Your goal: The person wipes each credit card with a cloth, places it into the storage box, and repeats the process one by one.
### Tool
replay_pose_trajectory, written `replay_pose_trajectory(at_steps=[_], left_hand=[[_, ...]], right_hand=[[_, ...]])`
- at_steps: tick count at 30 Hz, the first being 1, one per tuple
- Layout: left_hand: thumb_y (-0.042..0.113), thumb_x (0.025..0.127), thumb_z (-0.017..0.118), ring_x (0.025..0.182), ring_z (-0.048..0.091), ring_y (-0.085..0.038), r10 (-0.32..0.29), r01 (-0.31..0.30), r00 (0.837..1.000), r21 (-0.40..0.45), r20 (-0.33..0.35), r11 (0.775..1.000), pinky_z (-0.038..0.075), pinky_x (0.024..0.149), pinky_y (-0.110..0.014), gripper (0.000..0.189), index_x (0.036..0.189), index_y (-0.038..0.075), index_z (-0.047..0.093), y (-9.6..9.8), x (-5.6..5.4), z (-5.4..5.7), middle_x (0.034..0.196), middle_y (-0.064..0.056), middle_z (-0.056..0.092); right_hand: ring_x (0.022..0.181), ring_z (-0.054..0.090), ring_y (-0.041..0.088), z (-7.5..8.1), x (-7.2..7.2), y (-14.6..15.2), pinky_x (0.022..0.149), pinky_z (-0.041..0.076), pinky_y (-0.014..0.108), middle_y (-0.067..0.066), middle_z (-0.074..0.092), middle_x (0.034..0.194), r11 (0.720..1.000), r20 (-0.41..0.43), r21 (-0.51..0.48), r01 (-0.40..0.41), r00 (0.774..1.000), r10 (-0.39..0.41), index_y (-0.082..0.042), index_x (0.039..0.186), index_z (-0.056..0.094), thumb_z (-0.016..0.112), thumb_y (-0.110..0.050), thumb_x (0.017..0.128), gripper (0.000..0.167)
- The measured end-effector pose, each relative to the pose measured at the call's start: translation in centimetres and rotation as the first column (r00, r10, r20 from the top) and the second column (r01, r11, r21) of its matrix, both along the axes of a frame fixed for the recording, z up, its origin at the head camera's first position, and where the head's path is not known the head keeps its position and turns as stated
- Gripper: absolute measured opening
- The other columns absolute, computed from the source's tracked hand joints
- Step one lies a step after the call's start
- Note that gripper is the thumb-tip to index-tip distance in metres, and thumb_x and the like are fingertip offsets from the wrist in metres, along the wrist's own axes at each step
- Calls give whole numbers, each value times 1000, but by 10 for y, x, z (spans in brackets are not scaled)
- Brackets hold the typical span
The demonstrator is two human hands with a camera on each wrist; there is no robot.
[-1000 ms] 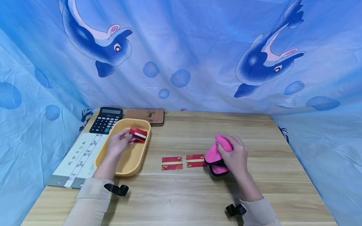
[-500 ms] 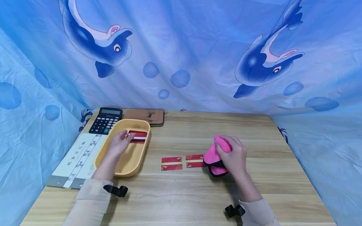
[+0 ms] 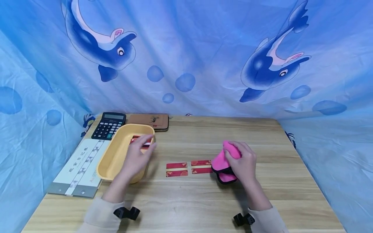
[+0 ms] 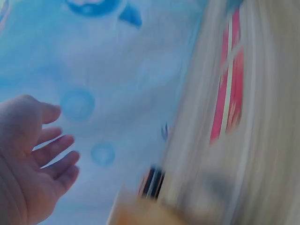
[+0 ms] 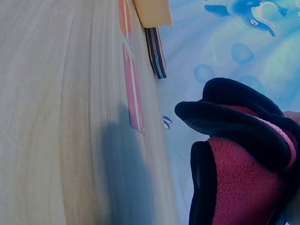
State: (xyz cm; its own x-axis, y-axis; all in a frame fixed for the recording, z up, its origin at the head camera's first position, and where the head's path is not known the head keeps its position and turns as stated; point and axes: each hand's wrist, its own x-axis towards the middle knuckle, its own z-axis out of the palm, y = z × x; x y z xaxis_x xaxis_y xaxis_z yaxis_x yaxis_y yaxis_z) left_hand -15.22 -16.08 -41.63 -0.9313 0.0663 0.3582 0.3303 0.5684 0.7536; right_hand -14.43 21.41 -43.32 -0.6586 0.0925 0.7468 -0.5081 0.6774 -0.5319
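My left hand (image 3: 137, 159) is over the right rim of a yellow plastic basket (image 3: 115, 161), holding nothing. In the left wrist view its fingers (image 4: 61, 145) are loosely bent and apart. Red cards (image 3: 135, 138) with a pale stripe lie in the basket's far end, partly hidden behind that hand. My right hand (image 3: 245, 163) grips a folded pink cloth (image 3: 221, 160) with black edging, above the table. Fuzzy pile shows on the cloth (image 5: 246, 183) in the right wrist view. Two red-and-gold cards lie side by side: a left card (image 3: 176, 169) and a right card (image 3: 200, 166), which the cloth slightly overlaps in the head view.
Left of the basket lies a pale ledger book (image 3: 78, 166) with a grey lower edge. A black calculator (image 3: 109, 126) and a brown wallet-like case (image 3: 150, 121) lie behind it. Blue dolphin-print curtains (image 3: 186, 48) surround the wooden table (image 3: 186, 207).
My left hand let go of the red cards in the basket, then moved right and toward me to the basket's rim. My right hand keeps its grip on the pink cloth, almost still.
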Motion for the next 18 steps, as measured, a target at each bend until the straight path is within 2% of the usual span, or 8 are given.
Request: replay_pose_trajectory(at_steps=[2,4,7,9,13,18], left_hand=[[20,99,67,128,56,-33,-83,83,996,-3,22,997,46,108,-53,39,136,6,62,13,9,0,139,-14,61],[18,98,68,126,58,-33,-160,160,986,1,47,987,47,106,-52,38,134,6,64,24,16,-4,138,-13,62],[19,98,70,127,57,-31,-226,228,969,-10,96,974,47,106,-52,39,134,9,64,36,24,-14,138,-10,62],[22,98,70,131,54,-30,-239,243,961,-6,141,970,45,109,-53,39,135,11,64,41,26,-22,140,-9,61],[25,97,71,136,50,-31,-222,224,953,18,204,975,40,112,-56,41,135,12,64,45,25,-37,141,-8,59],[18,93,76,133,51,-32,-219,221,953,10,209,975,39,114,-54,48,136,4,62,44,19,-59,136,-11,62]], right_hand=[[85,71,25,0,2,1,74,46,9,8,75,95,1000,10,-3,6,1000,-6,-5,105,79,88,2,71,35],[84,71,25,-2,3,2,74,45,9,9,75,94,1000,25,-3,15,1000,-15,-5,105,79,88,2,71,36],[83,70,25,-3,5,4,72,45,9,9,74,93,1000,43,-4,25,999,-24,-4,105,78,88,2,71,35],[82,70,24,-4,5,5,70,44,9,9,74,92,1000,49,-6,30,998,-30,-4,105,78,88,1,71,35],[79,69,23,-4,6,5,67,44,10,9,74,90,999,49,-11,34,998,-33,-4,105,78,88,1,71,35],[80,69,24,-5,7,6,68,44,9,9,74,91,999,50,-14,35,998,-34,-4,105,78,88,1,71,35]])
